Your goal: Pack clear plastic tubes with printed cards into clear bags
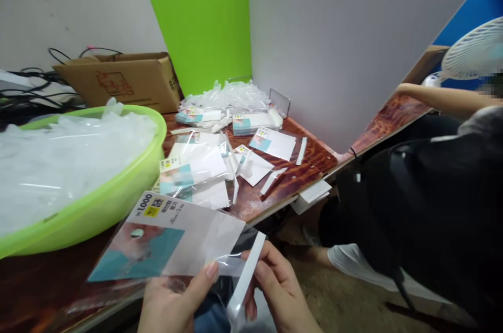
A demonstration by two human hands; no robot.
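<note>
- Packet (176, 241), a printed card in a clear bag, is hanging in both hands at the near edge of the table (255, 204), its picture side facing up; whether its underside is touching the table, I cannot tell.
- Left hand (168, 304) is gripping the bag's lower edge, the thumb pressing on top and the fingers mostly hiding beneath, probably to keep the card flat and steady.
- Right hand (285, 286) is pinching the white strip (249, 268) at the bag's end between thumb and fingers, a hold that is seemingly giving control of that narrow edge while the left hand is bearing the rest.
- Clear plastic is showing between the card's plain end and the strip, so the fingers there are gripping film rather than card.
- More packets (196, 173) are lying in an overlapping pile just beyond, likely for easy reach.
- Green basin (129, 199) is standing on the left, its raised wall containing a loose heap of translucent plastic pieces (90, 150).
- Cardboard box (129, 87) is sitting behind the basin, apparently out of the hands' way.
</note>
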